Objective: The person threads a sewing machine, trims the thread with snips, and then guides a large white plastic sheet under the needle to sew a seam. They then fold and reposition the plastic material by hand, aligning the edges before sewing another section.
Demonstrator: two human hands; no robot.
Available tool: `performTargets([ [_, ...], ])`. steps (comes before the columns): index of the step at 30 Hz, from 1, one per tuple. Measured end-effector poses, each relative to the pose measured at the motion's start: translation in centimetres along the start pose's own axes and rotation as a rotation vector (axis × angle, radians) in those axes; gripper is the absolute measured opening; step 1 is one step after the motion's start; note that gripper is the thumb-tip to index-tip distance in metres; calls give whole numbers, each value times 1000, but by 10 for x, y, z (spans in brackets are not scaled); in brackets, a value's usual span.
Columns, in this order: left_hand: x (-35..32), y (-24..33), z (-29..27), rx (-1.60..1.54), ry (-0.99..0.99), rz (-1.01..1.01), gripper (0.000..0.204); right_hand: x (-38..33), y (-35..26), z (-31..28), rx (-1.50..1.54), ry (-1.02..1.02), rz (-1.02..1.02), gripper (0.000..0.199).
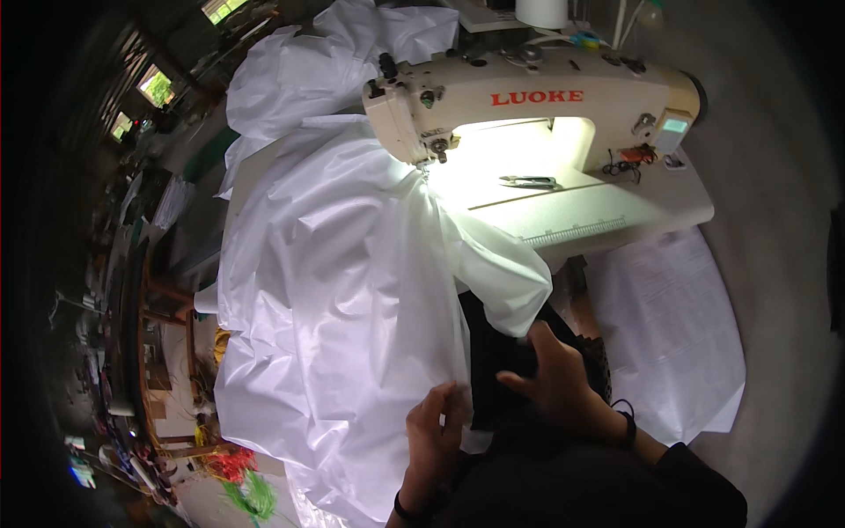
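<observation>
A large sheet of thin white fabric (334,290) spills from under the needle of a cream sewing machine (528,97) down over the table's left side toward me. My left hand (436,431) pinches the fabric's near edge at the bottom centre. Just to its right, my right hand (550,374) rests with fingers spread on dark cloth at my lap, below a hanging fold of the white fabric. The needle area is lit by the machine's lamp.
A pair of small snips (531,182) lies on the machine table (616,211) under the arm. More white fabric (669,326) lies on the floor at right. Cluttered wooden benches (158,352) and coloured scraps (242,480) stand at left.
</observation>
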State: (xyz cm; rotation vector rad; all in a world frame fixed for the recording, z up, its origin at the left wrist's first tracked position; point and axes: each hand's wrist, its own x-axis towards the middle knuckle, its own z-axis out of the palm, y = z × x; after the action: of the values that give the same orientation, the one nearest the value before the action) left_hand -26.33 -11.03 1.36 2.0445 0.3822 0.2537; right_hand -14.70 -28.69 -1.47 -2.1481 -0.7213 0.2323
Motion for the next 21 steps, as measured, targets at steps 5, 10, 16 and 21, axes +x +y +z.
performTargets([
  [5, 2, -8, 5, 3, 16, 74, 11, 50, 34, 62, 59, 402, 102, 67],
  [10, -1, -13, -1, -113, 47, 35, 14, 77, 59, 59, 891, 527, 253, 59],
  [16, 5, -18, 5, -327, -29, -166, 13, 68, 58, 36, 157, 662, -1, 75],
  [21, 6, -19, 4, -316, -34, -86, 15, 64, 39, 49, 668, 582, 128, 30],
])
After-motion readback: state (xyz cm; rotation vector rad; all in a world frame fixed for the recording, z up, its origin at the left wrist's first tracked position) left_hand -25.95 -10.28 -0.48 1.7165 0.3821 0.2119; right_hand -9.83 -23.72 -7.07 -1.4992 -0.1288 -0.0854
